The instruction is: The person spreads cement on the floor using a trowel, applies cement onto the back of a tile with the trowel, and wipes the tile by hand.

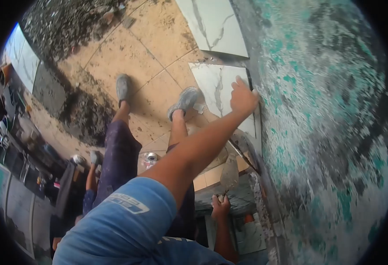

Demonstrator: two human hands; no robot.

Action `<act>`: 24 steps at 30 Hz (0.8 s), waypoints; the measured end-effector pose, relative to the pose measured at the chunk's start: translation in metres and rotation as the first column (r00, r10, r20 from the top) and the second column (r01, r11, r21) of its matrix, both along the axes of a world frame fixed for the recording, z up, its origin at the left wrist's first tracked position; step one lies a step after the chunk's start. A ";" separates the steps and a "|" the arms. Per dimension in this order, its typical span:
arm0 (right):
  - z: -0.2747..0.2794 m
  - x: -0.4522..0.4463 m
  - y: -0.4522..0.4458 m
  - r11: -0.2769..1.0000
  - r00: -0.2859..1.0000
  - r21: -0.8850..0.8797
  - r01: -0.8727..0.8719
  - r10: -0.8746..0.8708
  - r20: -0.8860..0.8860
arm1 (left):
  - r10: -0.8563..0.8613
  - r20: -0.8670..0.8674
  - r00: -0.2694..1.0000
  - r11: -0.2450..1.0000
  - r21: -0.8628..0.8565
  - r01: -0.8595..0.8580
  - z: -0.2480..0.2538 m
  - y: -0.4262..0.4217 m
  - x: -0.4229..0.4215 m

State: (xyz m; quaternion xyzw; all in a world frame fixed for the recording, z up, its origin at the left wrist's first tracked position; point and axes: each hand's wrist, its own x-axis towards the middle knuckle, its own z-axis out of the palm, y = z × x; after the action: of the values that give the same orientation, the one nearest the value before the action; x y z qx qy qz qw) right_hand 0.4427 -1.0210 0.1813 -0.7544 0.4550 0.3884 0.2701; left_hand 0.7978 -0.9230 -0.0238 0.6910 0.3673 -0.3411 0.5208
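My left hand [244, 98] reaches across from the left at the wall-side edge of a white tile with grey veining [218, 86]. Its fingers lie over the tile's face, and the thumb is by the edge nearest the wall. Lower down, my right hand [221, 206] grips a pointed trowel [230, 173] by its handle, with the grey-coated blade directed away from me. A thin dark rod [243, 152] runs between the tile and the trowel; its far end is hidden beside my left forearm.
A rough grey and green wall [322, 110] rises on the right. Another veined tile [213, 24] stands farther along it. Heaps of wet mortar [85, 115] and rubble [66, 26] lie on the tan floor [154, 48]. Another person's foot [94, 157] shows at left, near stacked household items.
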 end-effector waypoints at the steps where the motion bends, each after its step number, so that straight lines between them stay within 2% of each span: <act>1: -0.001 -0.001 -0.008 1.000 1.000 -0.001 0.018 -0.018 -0.010 | 0.115 0.015 0.993 0.988 0.099 -0.116 -0.009 -0.011 0.002; 6: 0.000 0.009 -0.034 0.997 0.996 -0.059 0.043 -0.048 -0.075 | 0.148 -0.024 0.989 0.962 0.236 -0.138 -0.038 -0.027 0.000; 8: -0.004 0.004 -0.051 0.999 0.998 -0.031 0.010 -0.012 -0.058 | 0.145 -0.125 0.982 0.973 0.197 -0.119 -0.038 -0.025 0.000; 10: -0.003 0.013 -0.054 0.999 0.996 -0.022 0.027 -0.028 -0.082 | 0.163 -0.115 0.980 0.968 0.213 -0.136 -0.040 -0.029 -0.002; 18: -0.016 -0.008 -0.102 0.978 0.976 -0.069 -0.195 0.187 -0.110 | 0.127 -0.089 0.988 0.961 0.258 -0.101 -0.048 -0.037 0.005; 20: -0.009 -0.003 -0.102 0.990 0.987 -0.063 -0.130 0.123 -0.101 | 0.167 -0.114 0.979 0.936 0.331 -0.121 -0.045 -0.031 -0.002; 22: -0.004 0.003 -0.098 0.997 0.995 -0.064 -0.049 0.043 -0.091 | 0.157 -0.118 0.981 0.937 0.332 -0.110 -0.043 -0.019 -0.016; 24: -0.001 -0.001 -0.101 0.970 0.970 -0.093 -0.225 0.214 -0.114 | 0.210 -0.097 0.973 0.933 0.316 -0.170 -0.036 -0.003 -0.036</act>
State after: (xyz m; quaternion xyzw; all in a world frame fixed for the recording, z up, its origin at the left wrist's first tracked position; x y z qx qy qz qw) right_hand 0.4417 -1.1221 0.1806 -0.7923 0.4016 0.4300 0.1616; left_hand 0.7623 -0.9260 -0.0594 0.7009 0.5137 -0.2719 0.4134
